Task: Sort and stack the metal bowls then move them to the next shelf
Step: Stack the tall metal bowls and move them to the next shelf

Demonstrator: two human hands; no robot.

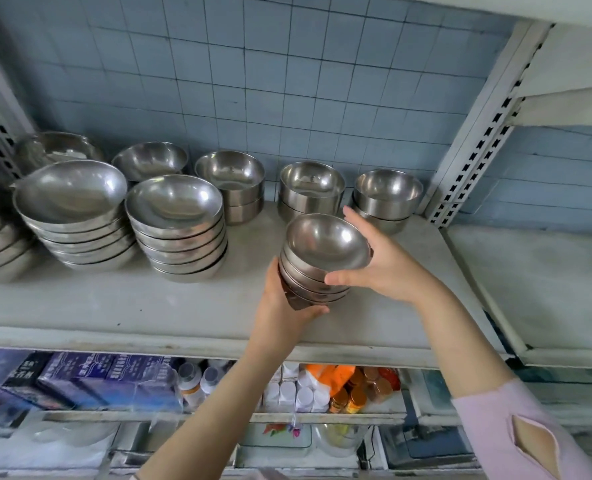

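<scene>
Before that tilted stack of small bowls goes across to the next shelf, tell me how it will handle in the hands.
The held stack of small bowls leans, so the top bowl could slide; the right hand steadies its rim. Polished steel probably feels slippery, so the left hand cupping the base seems wise. Several nested bowls are likely stiff and moderately heavy for their size.

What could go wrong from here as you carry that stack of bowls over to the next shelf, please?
1. The held stack is tilted; the left hand supports only its base and the right hand its side, so the top bowl could slide off.
2. Swinging right, the stack could knock the nearest pair of bowls behind the right hand.
3. The slotted upright stands between the two shelves; the stack could clip it.
</scene>
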